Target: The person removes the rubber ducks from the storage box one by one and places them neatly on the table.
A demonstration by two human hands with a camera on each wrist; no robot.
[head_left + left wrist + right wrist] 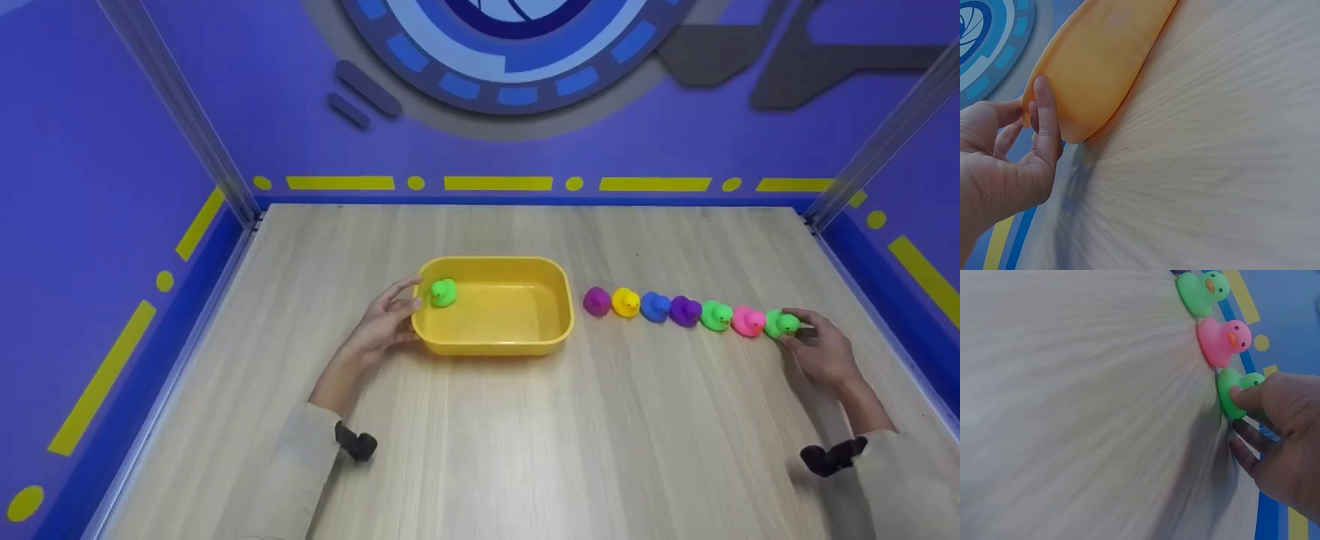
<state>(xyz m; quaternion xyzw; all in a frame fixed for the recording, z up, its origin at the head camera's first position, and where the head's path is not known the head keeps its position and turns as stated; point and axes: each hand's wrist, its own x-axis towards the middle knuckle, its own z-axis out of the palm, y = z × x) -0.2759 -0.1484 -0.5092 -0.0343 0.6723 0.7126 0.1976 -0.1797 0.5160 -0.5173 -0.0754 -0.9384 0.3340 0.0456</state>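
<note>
A yellow plastic basin [495,348] stands mid-table with a green rubber duck [443,293] inside, near its left wall. At the basin's left end, my left hand [381,326] grips the rim; the left wrist view shows fingers against the basin's outer wall [1095,67]. To the right, rubber ducks form a slanting row. My right hand [823,352] holds the green duck [781,324] at the row's right end between thumb and fingers. That duck [1229,396] is partly covered by the thumb in the right wrist view. Beside it sits a pink duck [748,322].
Leftward along the row come another green duck [717,316], a dark purple duck [685,311], a blue duck [655,307], a yellow duck [625,302] and a magenta duck [597,301]. Blue panels [495,157] enclose the wooden table [495,450] at the back and sides.
</note>
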